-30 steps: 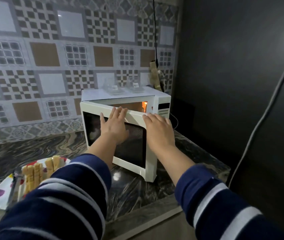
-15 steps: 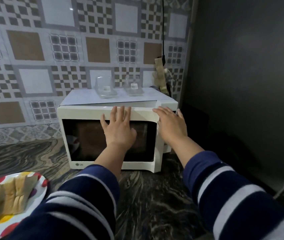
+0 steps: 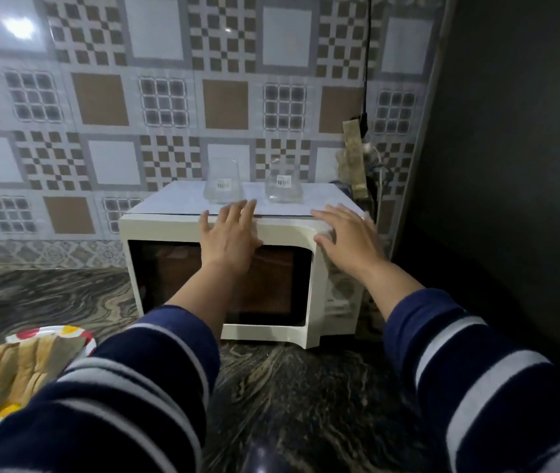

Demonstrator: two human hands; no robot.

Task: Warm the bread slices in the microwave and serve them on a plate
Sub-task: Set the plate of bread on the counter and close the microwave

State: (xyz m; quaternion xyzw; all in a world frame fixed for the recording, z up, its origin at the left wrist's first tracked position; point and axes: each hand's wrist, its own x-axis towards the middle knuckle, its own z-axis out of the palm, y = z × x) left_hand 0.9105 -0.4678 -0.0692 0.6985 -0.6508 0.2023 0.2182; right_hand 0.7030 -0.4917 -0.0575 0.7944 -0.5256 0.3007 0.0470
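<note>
We see the microwave (image 3: 237, 278) standing on the dark marbled counter (image 3: 306, 404), at 12 o'clock from the viewpoint, with its back near the patterned tile wall (image 3: 101, 97). Its door (image 3: 169, 274) lies flush against the body, and the window is dark.

Our left hand (image 3: 229, 238) lies flat on the door's upper edge, fingers straight and slightly spread, tips reaching over the top rim. It holds nothing. Our right hand (image 3: 348, 242) lies at 3 o'clock from the left hand, at the door's upper right corner, above the control panel (image 3: 340, 291). Its fingers are straight and spread wide, and it holds nothing. We cannot tell whether its palm touches the casing or hovers just over it. Both arms wear dark blue sleeves (image 3: 142, 387) with pale stripes.

The bread (image 3: 16, 370) lies outside the microwave, at 8 o'clock from it, well apart. The slices lean against one another in a row on a white plate (image 3: 67, 332) with coloured spots. The plate rests on the counter, cut by the left frame edge and partly hidden by the left sleeve.

Two clear glasses stand on the microwave's top: one (image 3: 222, 186) at 12 o'clock from the left hand, the other (image 3: 283, 184) to its right. Each bears a small label. A black cable (image 3: 367, 63) hangs down the wall at 1 o'clock from the microwave. A dark panel (image 3: 510, 165) fills the right side.
</note>
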